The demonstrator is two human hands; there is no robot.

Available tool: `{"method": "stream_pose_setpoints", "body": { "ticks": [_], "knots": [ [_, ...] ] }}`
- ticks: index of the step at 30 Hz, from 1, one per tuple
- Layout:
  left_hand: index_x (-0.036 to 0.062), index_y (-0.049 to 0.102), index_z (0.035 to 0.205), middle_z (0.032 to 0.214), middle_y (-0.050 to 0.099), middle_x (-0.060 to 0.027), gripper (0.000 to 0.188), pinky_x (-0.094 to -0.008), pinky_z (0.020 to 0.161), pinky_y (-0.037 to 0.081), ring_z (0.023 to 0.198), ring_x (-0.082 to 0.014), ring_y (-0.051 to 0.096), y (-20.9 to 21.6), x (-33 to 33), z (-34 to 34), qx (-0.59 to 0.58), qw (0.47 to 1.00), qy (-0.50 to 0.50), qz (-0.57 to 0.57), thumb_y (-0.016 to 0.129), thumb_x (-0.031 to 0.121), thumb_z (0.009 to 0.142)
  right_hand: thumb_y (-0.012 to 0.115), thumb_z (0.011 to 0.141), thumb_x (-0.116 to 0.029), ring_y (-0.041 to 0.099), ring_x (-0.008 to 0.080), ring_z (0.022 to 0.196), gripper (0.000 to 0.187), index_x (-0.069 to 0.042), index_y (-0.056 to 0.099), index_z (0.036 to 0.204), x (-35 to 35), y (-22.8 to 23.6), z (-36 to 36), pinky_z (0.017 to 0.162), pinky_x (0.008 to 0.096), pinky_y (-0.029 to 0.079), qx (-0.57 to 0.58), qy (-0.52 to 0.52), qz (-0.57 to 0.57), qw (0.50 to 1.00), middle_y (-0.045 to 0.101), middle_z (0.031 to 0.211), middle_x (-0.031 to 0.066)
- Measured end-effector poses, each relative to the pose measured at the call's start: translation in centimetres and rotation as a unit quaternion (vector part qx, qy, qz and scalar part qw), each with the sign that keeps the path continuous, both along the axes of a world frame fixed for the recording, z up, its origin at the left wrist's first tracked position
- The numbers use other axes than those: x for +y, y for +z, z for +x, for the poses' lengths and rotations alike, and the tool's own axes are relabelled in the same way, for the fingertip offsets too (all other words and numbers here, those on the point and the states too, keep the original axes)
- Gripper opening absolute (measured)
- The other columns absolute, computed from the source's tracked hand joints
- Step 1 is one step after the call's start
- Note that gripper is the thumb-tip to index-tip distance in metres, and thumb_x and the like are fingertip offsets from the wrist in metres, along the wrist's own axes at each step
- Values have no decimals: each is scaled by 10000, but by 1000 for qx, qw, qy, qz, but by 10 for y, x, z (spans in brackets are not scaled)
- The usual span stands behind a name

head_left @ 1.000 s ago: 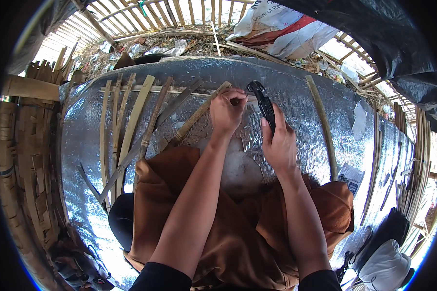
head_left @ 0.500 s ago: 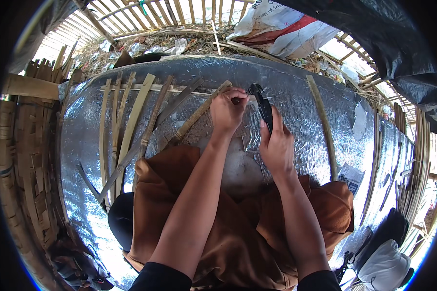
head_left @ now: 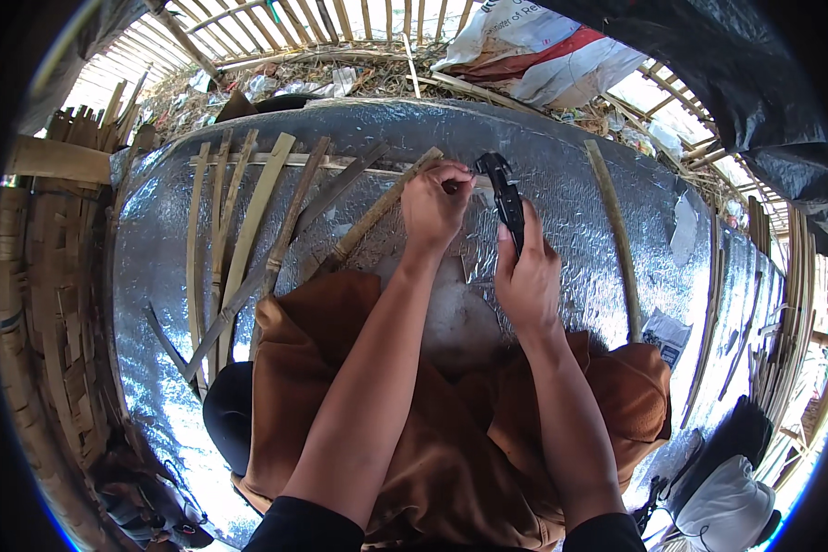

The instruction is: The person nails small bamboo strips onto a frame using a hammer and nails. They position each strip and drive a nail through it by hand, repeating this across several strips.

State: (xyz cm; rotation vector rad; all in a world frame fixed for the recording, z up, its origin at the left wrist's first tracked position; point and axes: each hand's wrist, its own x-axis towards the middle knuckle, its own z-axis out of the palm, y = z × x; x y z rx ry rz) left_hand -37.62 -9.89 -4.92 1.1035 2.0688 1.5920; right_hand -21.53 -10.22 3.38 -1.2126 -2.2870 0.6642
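My right hand (head_left: pixel 530 281) is wrapped round the handle of a compact black hammer (head_left: pixel 504 195), its head pointing up and away from me. Close by on the left, my left hand (head_left: pixel 435 204) is closed in a pinch. A thin bit pokes from its fingertips toward the hammer head, too small to name. Under the left hand runs a slanting bamboo stick (head_left: pixel 377 213), its far end showing past the knuckles. Beneath both hands a long crosswise bamboo strip (head_left: pixel 345 164) is partly hidden.
Several bamboo slats (head_left: pixel 259 216) lie side by side at the left across the strip. Another bamboo stick (head_left: pixel 614 230) lies at the right on the silver foil sheet (head_left: pixel 561 156). Brown cloth (head_left: pixel 432 442) covers my lap. A woven bamboo wall (head_left: pixel 60 322) stands at the left.
The hammer and my right hand have shifted slightly to the right, a little away from my left hand. My left hand stays almost in place.
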Motion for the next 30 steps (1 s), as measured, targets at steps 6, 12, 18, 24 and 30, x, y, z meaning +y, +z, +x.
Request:
{"method": "stream_pose_setpoints", "body": {
  "ticks": [6,12,18,24,30],
  "knots": [
    [59,788,852,986,779,-48,76,-324,736,593,817,-233,759,-2,-2,3,1,1000,2,22,829,102,804,587,1020,-120,701,504,777,452,54,444,1413,1,-5,0,653,564,568,-69,-4,-49,996,697,959,325],
    [54,787,853,973,780,-50,70,-336,733,589,829,-246,755,-1,-3,0,11,1000,4,1,815,103,811,597,1017,-124,701,508,838,472,69,439,1418,0,0,-4,656,561,574,-71,6,-33,997,694,990,330],
    [54,789,859,964,783,-47,69,-336,725,587,811,-240,755,1,-5,3,0,1000,7,-3,812,96,809,596,1012,-110,702,506,814,464,63,446,1416,-4,-2,-4,627,548,570,24,-18,47,998,686,982,336],
    [53,788,861,967,783,-54,80,-335,724,587,810,-237,757,-3,1,1,-34,999,3,6,821,102,807,604,1006,-112,703,502,792,461,63,456,1406,-2,-5,-4,640,550,582,34,-13,63,997,699,979,322],
    [59,790,864,963,781,-63,86,-346,734,587,811,-256,756,0,1,1,19,1000,2,5,828,111,806,605,1011,-135,707,499,811,478,55,444,1420,-2,-7,-4,640,544,587,-40,-7,20,999,702,985,318]
  ]
}}
